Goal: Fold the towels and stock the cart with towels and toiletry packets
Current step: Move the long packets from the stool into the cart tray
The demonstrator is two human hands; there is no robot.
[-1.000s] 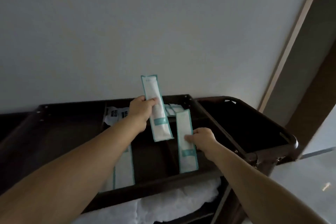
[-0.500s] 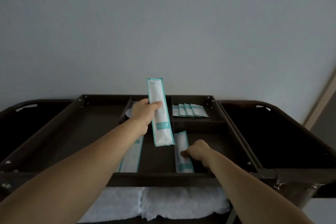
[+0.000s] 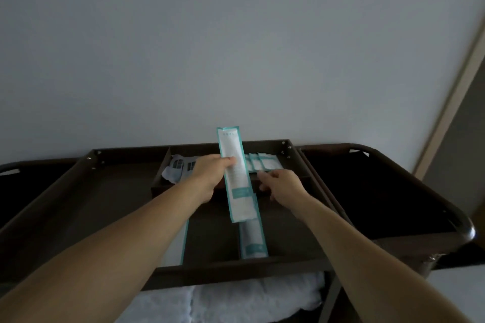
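While the left hand reached over the cart, its fingers and thumb were curled round a long white packet with teal edges, gripping it above its middle. That packet stood nearly upright, its top against the pale wall and its lower end hanging over the tray. The right hand hovered just beside it with fingers loosely spread and nothing in them, above the divider between the front and back compartments. Behind its fingertips, a row of small teal-edged sachets lay in the back right compartment. A second long packet lay flat along the left wall of the front right compartment, partly hidden by the held one. A third showed from under the left forearm in the next compartment over. Dark-printed wrappers sat in the back left compartment. Folded white towels lay on the shelf beneath the tray.
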